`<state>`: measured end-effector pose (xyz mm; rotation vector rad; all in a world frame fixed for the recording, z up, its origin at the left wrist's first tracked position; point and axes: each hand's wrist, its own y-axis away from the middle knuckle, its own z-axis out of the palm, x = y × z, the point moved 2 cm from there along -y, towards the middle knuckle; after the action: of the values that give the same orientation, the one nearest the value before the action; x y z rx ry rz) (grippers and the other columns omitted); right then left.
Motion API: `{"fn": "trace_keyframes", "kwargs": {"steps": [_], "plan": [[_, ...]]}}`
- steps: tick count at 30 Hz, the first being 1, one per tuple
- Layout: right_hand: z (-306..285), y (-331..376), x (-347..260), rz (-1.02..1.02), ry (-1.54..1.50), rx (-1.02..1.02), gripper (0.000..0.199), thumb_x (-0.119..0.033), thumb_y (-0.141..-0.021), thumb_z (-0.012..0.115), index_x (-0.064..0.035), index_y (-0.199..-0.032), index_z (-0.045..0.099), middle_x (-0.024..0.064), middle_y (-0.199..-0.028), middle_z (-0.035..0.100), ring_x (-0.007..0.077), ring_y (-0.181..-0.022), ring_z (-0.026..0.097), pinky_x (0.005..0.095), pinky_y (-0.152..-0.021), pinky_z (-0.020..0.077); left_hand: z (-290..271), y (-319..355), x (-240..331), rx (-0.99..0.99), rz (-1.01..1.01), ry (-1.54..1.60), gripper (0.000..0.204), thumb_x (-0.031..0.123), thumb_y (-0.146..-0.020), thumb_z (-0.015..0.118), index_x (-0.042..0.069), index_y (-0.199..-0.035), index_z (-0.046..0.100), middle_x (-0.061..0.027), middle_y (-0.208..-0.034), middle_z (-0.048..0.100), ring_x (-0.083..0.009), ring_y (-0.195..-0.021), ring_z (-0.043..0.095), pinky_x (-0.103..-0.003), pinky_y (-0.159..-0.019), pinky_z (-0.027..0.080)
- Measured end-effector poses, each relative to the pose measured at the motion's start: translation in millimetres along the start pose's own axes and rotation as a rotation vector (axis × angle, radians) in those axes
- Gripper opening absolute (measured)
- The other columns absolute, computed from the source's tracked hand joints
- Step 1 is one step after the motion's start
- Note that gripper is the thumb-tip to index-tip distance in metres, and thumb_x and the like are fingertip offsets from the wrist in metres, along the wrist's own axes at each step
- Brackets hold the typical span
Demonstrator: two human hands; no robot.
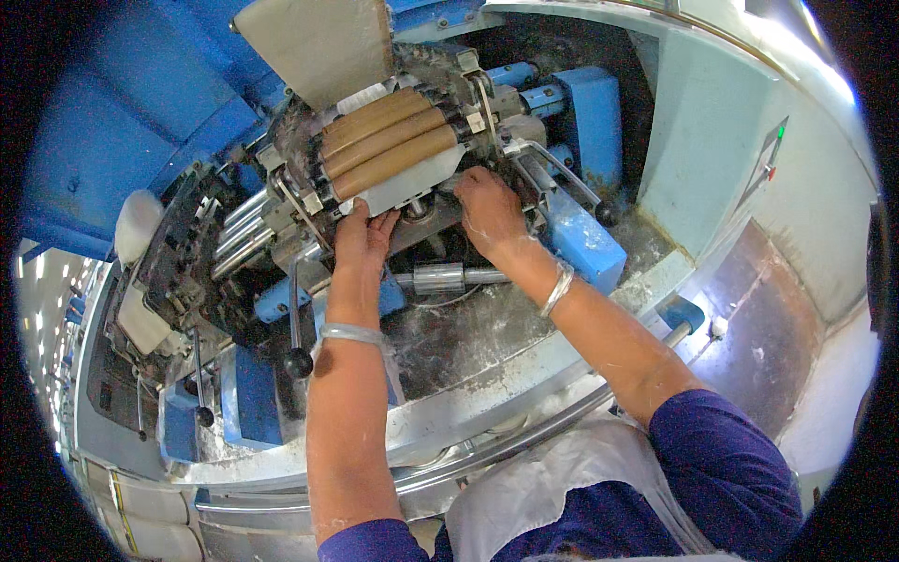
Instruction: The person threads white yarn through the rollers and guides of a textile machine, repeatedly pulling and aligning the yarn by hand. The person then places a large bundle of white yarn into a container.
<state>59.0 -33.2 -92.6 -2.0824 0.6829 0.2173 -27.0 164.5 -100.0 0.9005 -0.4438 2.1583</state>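
Observation:
Both my arms reach up into a machine's roller unit. Three brown cylindrical rollers (384, 140) lie side by side there, above a pale, flat plate (407, 185). At the plate's lower left corner, my left hand (363, 236) is closed on its edge, the thumb showing and the fingers beside it. My right hand (491, 211) is closed near the plate's lower right side, its fingers curled inward. Its fingertips are hidden, so what they grip does not show. A raised cream cover (318, 47) stands behind the rollers.
Levers with black knobs (298, 362) stick out left of my left arm. Blue blocks (585, 234) flank the rollers on the right. A metal shaft (440, 277) runs below my hands. Fluff lies over the dark machine bed (468, 337). A curved rail (524, 426) crosses before me.

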Motion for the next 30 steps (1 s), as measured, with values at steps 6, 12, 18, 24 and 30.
{"fn": "trace_keyframes", "kwargs": {"steps": [6,12,18,24,30], "plan": [[1,-1,-3,0.014,-0.008,-0.066,0.028,-0.007,-0.079,0.065,-0.003,-0.107,0.06,0.0174,-0.115,0.06,0.0396,-0.1,0.06,0.0457,-0.083,0.0499,1,0,1,0.026,-0.012,0.044,0.029,0.014,-0.099,0.047,0.002,-0.125,0.045,-0.0176,-0.124,0.051,-0.0406,-0.116,0.05,-0.057,-0.1,0.045],[-10,-4,-9,0.11,-0.203,-0.109,0.039,-0.011,-0.079,0.069,-0.0042,-0.112,0.049,0.0221,-0.113,0.06,0.0425,-0.1,0.059,0.048,-0.084,0.047,1,-3,0,0.01,-0.024,0.051,0.03,0.013,-0.096,0.052,0.004,-0.124,0.046,-0.0172,-0.125,0.053,-0.0398,-0.117,0.051,-0.056,-0.1,0.045],[-6,1,-7,0.122,-0.324,0.001,0.03,-0.011,-0.078,0.068,-0.0028,-0.102,0.053,0.0216,-0.099,0.061,0.0415,-0.095,0.06,0.0481,-0.082,0.048,3,2,2,0.024,-0.016,0.031,0.03,0.012,-0.095,0.054,0.005,-0.124,0.047,-0.0169,-0.124,0.054,-0.0387,-0.118,0.05,-0.056,-0.101,0.044],[-2,6,-5,0.052,-0.242,-0.091,0.033,-0.01,-0.076,0.07,-0.0042,-0.103,0.052,0.0185,-0.098,0.06,0.0393,-0.096,0.059,0.0462,-0.08,0.0471,4,-2,2,0.115,-0.025,0.024,0.03,0.011,-0.095,0.053,0.003,-0.123,0.046,-0.0171,-0.123,0.053,-0.0384,-0.116,0.051,-0.055,-0.1,0.045],[-8,8,-3,0.01,-0.231,-0.078,0.033,-0.011,-0.077,0.07,-0.0033,-0.103,0.052,0.0192,-0.097,0.061,0.0396,-0.096,0.059,0.0466,-0.08,0.047,11,-1,4,0.111,-0.005,0.021,0.03,0.01,-0.095,0.05,0.003,-0.124,0.045,-0.0173,-0.124,0.052,-0.0384,-0.115,0.051,-0.056,-0.1,0.045]]}}
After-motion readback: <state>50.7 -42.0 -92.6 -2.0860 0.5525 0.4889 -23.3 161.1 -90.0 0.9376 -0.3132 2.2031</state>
